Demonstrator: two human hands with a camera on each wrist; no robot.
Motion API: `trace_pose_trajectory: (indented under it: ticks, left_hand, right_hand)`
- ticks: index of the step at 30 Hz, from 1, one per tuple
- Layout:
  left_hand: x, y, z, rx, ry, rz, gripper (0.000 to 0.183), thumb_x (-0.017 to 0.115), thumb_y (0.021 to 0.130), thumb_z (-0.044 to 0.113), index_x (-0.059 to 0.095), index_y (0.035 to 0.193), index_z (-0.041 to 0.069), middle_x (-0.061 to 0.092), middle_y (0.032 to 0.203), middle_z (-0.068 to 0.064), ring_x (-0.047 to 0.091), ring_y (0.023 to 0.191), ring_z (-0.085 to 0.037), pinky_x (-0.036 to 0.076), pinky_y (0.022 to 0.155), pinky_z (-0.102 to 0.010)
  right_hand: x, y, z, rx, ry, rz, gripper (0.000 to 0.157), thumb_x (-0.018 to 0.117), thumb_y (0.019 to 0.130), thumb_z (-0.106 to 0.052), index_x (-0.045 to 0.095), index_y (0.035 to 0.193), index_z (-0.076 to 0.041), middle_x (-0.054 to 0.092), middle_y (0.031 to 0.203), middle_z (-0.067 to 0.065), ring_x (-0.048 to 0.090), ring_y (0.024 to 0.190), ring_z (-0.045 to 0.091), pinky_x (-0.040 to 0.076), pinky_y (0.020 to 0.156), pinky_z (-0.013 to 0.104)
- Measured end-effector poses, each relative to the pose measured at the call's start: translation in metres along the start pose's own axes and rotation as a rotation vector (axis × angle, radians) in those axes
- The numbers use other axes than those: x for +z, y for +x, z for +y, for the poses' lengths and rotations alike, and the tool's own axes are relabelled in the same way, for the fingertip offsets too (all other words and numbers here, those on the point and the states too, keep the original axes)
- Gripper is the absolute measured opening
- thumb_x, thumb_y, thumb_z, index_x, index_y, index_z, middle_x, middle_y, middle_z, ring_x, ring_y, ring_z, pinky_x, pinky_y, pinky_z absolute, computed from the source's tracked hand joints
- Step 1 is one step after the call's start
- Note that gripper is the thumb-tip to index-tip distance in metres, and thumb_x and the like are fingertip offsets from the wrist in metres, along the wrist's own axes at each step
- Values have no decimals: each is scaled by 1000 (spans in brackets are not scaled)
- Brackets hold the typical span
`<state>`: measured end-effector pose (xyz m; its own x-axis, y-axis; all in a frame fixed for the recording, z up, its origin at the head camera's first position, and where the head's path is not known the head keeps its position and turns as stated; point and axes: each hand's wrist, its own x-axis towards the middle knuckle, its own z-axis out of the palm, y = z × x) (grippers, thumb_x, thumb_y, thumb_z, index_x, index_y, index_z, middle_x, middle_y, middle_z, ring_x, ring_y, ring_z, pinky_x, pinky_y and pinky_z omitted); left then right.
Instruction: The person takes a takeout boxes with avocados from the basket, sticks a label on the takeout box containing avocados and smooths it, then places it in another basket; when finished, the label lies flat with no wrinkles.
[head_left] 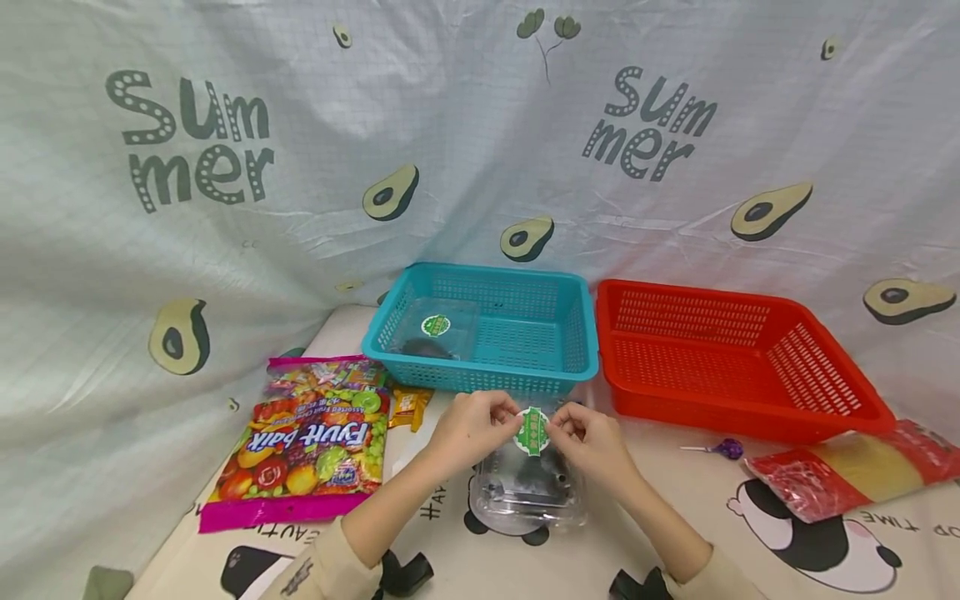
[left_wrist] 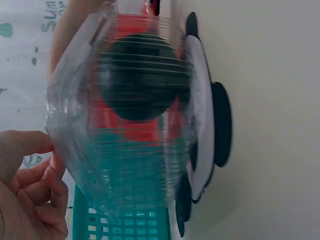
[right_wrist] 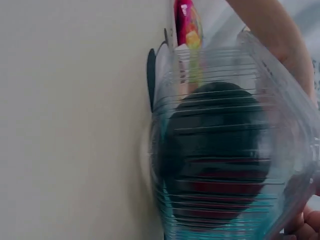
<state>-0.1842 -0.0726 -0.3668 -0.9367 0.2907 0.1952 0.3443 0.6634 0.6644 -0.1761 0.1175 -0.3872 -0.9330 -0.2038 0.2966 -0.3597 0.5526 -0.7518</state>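
A round green-and-white sticker lies over the lid of a clear plastic clamshell box on the table. My left hand pinches the sticker's left edge between thumb and finger, the other fingers curled. At its right edge, my right hand holds it the same way. Through the ribbed side of the box, a dark, smooth, rounded object shows in the left wrist view. It looks larger and glossy in the right wrist view. Neither wrist view shows the sticker.
Behind the box stand a teal basket, holding another stickered clear box, and a red basket. A fruit candy bag and a small orange packet lie left. A lollipop and a red-and-yellow packet lie right.
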Motion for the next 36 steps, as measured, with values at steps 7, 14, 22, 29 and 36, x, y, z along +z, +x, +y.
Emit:
trace_pose_trajectory:
  ticks: [7, 14, 22, 29, 36]
  left_hand:
    - [9, 1, -5, 14, 166, 54, 13, 63, 80, 29, 65, 85, 17, 58, 63, 11, 45, 47, -2, 36, 39, -20]
    - [15, 2, -8, 104, 283, 139, 7, 67, 75, 27, 65, 77, 20, 53, 58, 15, 42, 49, -2, 31, 38, -17]
    - [15, -2, -18, 409, 392, 249, 12, 65, 78, 31, 67, 83, 21, 63, 78, 10, 52, 76, -7, 40, 62, -22]
    - [7, -26, -28, 614, 417, -49, 46, 41, 89, 46, 53, 124, 18, 48, 130, 3, 34, 126, -17, 33, 89, -42]
    - [5, -37, -33, 568, 477, -124, 45, 39, 89, 43, 45, 129, 24, 41, 136, 7, 22, 132, -16, 27, 93, -44]
  right_hand:
    - [9, 4, 9, -50, -163, 49, 14, 68, 75, -15, 59, 66, -18, 41, 56, -8, 40, 58, 11, 31, 46, 19]
    - [10, 6, 9, -50, -207, 54, 17, 69, 71, -14, 56, 62, -19, 40, 53, -10, 39, 58, 11, 30, 46, 20]
    - [8, 6, 14, -277, -275, 69, 13, 72, 70, -15, 61, 77, -18, 53, 74, -6, 42, 74, 7, 38, 60, 24]
    - [-4, -10, 22, -503, -393, -198, 40, 54, 86, -35, 54, 123, -19, 51, 127, -4, 36, 118, 19, 28, 91, 50]
    - [-11, -15, 28, -607, -482, -218, 37, 50, 87, -35, 54, 122, -23, 50, 128, -8, 38, 114, 19, 19, 93, 44]
